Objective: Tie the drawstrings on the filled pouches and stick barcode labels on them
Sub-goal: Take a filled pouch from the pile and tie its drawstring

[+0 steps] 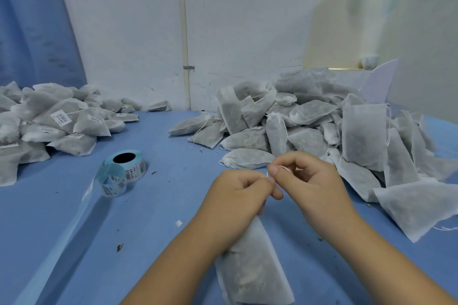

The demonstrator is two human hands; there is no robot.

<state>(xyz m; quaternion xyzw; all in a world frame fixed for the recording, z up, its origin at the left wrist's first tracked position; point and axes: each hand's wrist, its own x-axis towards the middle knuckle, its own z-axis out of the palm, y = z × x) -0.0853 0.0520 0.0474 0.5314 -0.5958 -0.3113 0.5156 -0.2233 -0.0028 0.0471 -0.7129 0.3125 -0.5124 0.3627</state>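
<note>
On the near bench (148,230), the left hand (238,195) clamps the pouch (252,267) neck in curled fingers; the right hand (314,186) pinches its drawstring (285,168). It is likely soft and light, so the neck is the best hold.

The table cover (161,205) is plain mid-blue with a few dark flecks. The near pouch (252,267) is gauzy white, and its mottled grey-green fill shows through. The right pile (309,119) and left pile (49,119) match it, the left ones bearing white labels with black barcodes. The drawstring (285,168) is white. The label roll (124,168) has pale blue backing, white barcoded labels and a black core. The far wall (124,32) is white and the left curtain (29,20) blue.
</note>
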